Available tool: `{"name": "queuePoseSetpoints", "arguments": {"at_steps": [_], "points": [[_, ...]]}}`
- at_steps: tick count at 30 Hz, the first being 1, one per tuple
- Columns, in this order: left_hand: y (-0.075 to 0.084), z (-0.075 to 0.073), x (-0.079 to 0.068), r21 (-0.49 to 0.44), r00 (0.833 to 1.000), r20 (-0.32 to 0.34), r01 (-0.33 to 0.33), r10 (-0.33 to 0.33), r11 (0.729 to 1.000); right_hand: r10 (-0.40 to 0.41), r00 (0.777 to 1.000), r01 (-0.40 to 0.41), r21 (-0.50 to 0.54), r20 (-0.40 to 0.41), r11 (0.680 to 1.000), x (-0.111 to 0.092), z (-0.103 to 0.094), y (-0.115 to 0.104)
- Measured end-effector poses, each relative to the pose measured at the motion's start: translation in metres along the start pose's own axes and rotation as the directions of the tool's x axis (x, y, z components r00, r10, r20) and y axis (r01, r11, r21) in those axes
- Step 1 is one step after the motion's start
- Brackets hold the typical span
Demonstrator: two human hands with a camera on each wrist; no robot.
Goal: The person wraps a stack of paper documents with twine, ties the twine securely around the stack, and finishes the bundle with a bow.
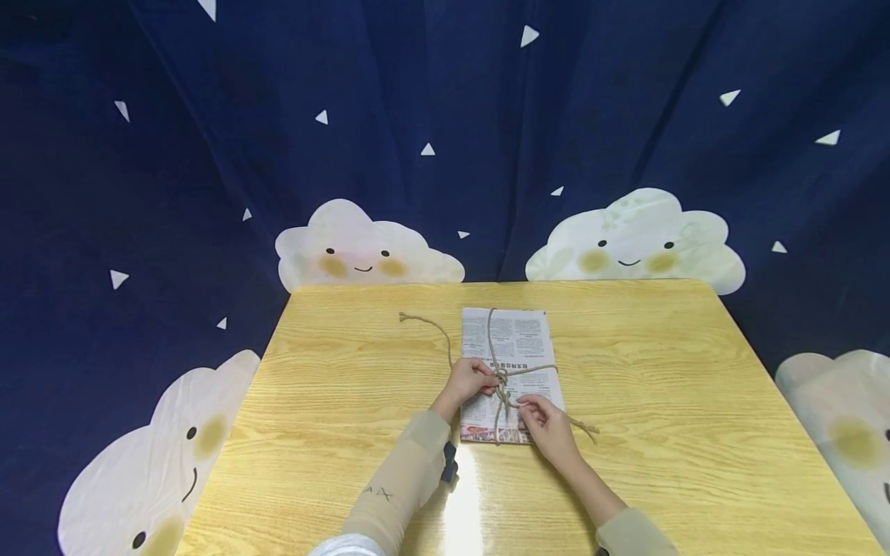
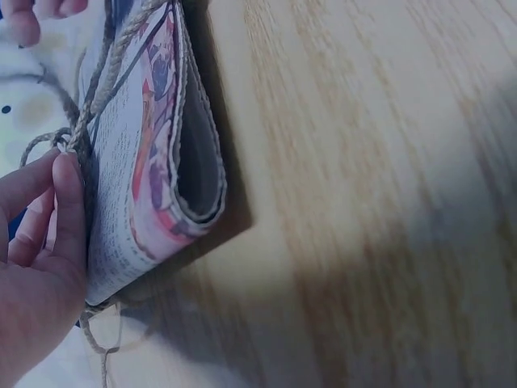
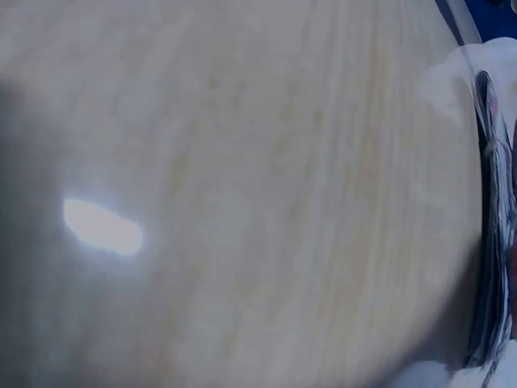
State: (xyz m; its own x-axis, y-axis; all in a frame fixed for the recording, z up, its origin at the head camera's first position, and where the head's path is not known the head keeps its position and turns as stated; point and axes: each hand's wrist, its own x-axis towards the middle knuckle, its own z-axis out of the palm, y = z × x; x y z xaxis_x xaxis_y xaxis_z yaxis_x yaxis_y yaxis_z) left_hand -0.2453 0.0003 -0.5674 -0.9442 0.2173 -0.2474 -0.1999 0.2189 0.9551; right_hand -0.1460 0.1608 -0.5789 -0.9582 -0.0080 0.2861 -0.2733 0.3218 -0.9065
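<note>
A folded newspaper bundle (image 1: 476, 336) lies on the table, bound crosswise with jute rope (image 1: 492, 340) that meets in a knot near its middle. My left hand (image 1: 473, 382) pinches the rope beside this knot; the left wrist view shows thumb and index finger together on a small loop (image 2: 44, 137). Over the bundle's right half, my right hand (image 1: 549, 428) has curled fingers at a loose strand, which passes beneath the hand and comes out on its right. The exact contact of those fingertips is partly hidden. In the right wrist view only the bundle's edge (image 3: 489, 299) shows.
The bundle sits on a light wooden table (image 1: 660, 347). One frayed rope end (image 1: 410, 316) reaches left across the wood, another (image 1: 591, 428) lies to the right. Behind the table hangs a dark blue curtain (image 1: 389, 77) with white clouds and triangles.
</note>
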Motion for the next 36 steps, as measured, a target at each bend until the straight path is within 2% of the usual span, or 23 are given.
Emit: {"name": "queuePoseSetpoints", "arguments": {"at_steps": [2,5,8,12,17,19,21,24,27,32,34,36], "points": [[0.000,0.000,0.000,-0.002,1.000,0.004,0.002,-0.002,1.000,0.035,0.999,-0.037,-0.082,-0.030,0.996,0.003,-0.002,0.006],[0.000,0.000,0.000,0.004,1.000,0.008,0.002,-0.002,1.000,0.050,0.997,-0.063,-0.260,-0.053,0.964,0.007,-0.007,0.010],[-0.001,0.000,0.000,0.006,1.000,0.011,0.008,-0.008,1.000,0.067,0.997,-0.071,-0.423,-0.026,0.903,0.009,-0.011,0.011],[-0.002,0.000,0.001,-0.001,1.000,0.016,0.009,-0.009,1.000,0.099,0.994,-0.050,-0.573,0.054,0.818,0.011,-0.016,0.013],[-0.003,0.001,0.002,-0.012,1.000,0.018,-0.003,0.003,1.000,0.126,0.986,-0.014,-0.709,0.106,0.705,0.018,-0.018,0.012],[-0.003,0.001,0.002,-0.016,1.000,0.020,-0.002,0.002,1.000,0.132,0.984,-0.002,-0.738,0.118,0.675,0.021,-0.018,0.012],[-0.004,0.001,0.002,-0.023,1.000,0.026,0.001,-0.001,1.000,0.145,0.982,-0.003,-0.749,0.124,0.663,0.023,-0.018,0.013],[-0.004,0.002,0.003,-0.040,0.999,0.036,-0.005,0.006,0.999,0.160,0.980,-0.016,-0.744,0.122,0.668,0.023,-0.017,0.015],[-0.001,0.001,0.001,-0.058,0.998,0.059,-0.029,0.032,0.998,0.136,0.984,-0.006,-0.737,0.117,0.676,0.023,-0.017,0.017],[-0.005,0.002,0.004,-0.043,0.997,0.047,-0.055,0.057,0.998,0.057,0.993,0.042,-0.751,0.106,0.659,0.026,-0.019,0.018],[-0.005,0.002,0.004,-0.029,0.997,0.034,-0.061,0.062,0.998,0.013,0.996,0.053,-0.740,0.084,0.670,0.029,-0.019,0.018],[-0.004,0.002,0.003,-0.013,0.997,0.033,-0.064,0.064,0.998,-0.028,0.998,0.056,-0.713,0.051,0.699,0.032,-0.019,0.017]]}}
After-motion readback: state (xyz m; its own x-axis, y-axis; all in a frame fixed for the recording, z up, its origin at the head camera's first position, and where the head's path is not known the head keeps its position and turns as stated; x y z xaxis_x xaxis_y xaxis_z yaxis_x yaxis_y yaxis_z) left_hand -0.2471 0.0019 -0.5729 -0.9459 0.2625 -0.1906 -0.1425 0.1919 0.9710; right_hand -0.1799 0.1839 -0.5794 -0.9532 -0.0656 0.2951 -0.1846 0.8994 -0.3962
